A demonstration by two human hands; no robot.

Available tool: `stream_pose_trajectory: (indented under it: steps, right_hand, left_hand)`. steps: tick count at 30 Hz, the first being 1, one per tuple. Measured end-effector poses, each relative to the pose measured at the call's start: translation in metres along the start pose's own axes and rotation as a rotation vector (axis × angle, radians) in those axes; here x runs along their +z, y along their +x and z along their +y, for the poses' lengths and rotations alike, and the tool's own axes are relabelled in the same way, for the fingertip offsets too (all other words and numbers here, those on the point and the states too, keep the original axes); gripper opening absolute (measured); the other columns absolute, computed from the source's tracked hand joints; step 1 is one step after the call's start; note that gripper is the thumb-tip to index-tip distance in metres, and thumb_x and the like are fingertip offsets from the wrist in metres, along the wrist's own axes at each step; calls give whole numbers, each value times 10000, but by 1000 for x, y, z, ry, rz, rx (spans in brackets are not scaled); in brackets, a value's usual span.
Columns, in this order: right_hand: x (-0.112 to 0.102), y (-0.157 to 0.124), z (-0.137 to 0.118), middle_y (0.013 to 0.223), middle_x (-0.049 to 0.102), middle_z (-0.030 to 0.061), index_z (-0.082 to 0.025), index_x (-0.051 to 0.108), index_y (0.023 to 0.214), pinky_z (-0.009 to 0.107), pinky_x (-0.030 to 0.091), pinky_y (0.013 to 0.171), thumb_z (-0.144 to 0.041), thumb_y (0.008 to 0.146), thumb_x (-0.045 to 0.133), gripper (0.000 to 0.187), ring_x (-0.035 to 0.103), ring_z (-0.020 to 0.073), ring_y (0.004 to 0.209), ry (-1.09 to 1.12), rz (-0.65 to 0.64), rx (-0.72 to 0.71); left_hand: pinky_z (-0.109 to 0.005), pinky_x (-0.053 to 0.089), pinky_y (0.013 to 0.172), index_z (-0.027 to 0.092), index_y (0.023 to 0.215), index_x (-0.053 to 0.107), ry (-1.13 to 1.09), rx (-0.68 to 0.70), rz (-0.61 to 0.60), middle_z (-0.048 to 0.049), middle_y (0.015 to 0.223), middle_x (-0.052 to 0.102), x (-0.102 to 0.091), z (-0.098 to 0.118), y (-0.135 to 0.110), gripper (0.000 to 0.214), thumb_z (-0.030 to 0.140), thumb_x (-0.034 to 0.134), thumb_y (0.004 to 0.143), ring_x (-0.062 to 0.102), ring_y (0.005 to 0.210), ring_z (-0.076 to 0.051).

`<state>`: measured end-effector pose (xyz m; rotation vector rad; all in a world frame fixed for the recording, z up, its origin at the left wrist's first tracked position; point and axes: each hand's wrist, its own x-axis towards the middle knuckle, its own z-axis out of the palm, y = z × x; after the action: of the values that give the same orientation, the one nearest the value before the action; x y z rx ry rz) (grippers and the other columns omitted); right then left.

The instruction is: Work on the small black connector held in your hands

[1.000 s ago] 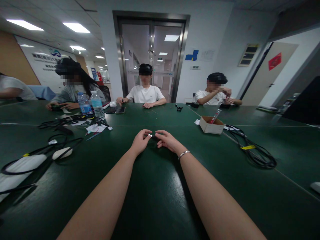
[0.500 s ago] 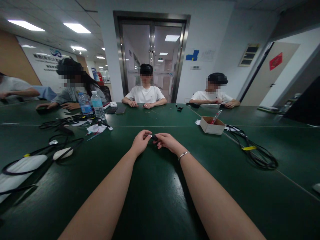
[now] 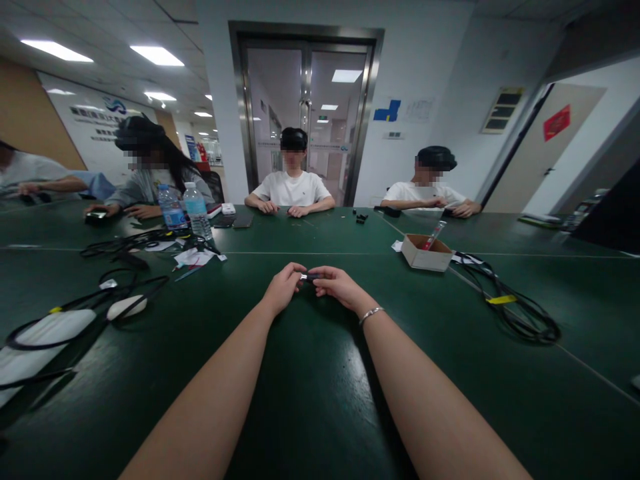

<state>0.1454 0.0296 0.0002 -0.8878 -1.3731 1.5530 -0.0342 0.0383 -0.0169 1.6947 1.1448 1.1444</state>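
Over the green table (image 3: pixel 320 373), both my hands meet on a small black stick-like piece with a silver end (image 3: pixel 311 276), too small to name for certain. My left hand (image 3: pixel 284 288) is closed, its thumb and fingertips at the silver end. From the other side, my right hand (image 3: pixel 338 285) pinches the black part, with its lower fingers curled underneath. A silver bracelet (image 3: pixel 371 315) circles the right wrist. Fingers cover part of the piece, and it lies roughly level between the hands.
Right of my hands stand an open cardboard box (image 3: pixel 426 259) and a coiled black cable (image 3: pixel 525 313). On the left are two water bottles (image 3: pixel 198 212), tangled cables (image 3: pixel 135 243), paper scraps and a white mouse (image 3: pixel 127 307). Several people sit around the table; small black pieces (image 3: pixel 360 217) lie across it.
The small piece has turned closer to level, and more of its silver end shows between my fingers. Both hands have shifted only slightly.
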Motion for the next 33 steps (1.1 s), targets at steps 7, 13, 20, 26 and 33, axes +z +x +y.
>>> stream_pose_trajectory:
  steps: [7,13,20,26,33]
  right_hand:
    - [-1,0,0,714,623,9,-107,631,977,169,550,548,24,774,591,245,589,71,526,39,-6,17]
    - [-2,1,1,750,629,22,-111,638,960,177,550,546,27,744,619,257,593,77,534,39,5,19]
    - [-3,1,1,749,624,16,-123,636,965,187,557,570,23,742,622,267,600,83,553,32,-15,24]
    - [-2,2,1,756,627,16,-115,625,966,180,559,566,34,745,600,268,604,79,543,31,-25,18]
    - [-4,2,2,785,635,22,-123,628,968,177,565,572,20,735,631,273,614,81,560,20,-29,10]
  left_hand:
    - [-222,385,526,179,962,590,-12,5,-39,27,585,516,0,6,-2,265,326,417,826,489,538,-115]
    - [-219,375,522,174,974,589,-23,32,-29,29,578,514,1,5,-2,269,324,444,804,473,520,-110]
    - [-223,384,555,195,983,610,42,46,12,12,680,558,0,1,0,265,300,471,783,505,597,-119]
    - [-225,396,561,188,958,617,30,30,-7,9,671,555,-1,5,-1,287,368,447,814,508,598,-122]
    - [-220,382,520,185,940,615,1,24,-27,22,569,524,0,7,-2,302,382,415,829,491,531,-118]
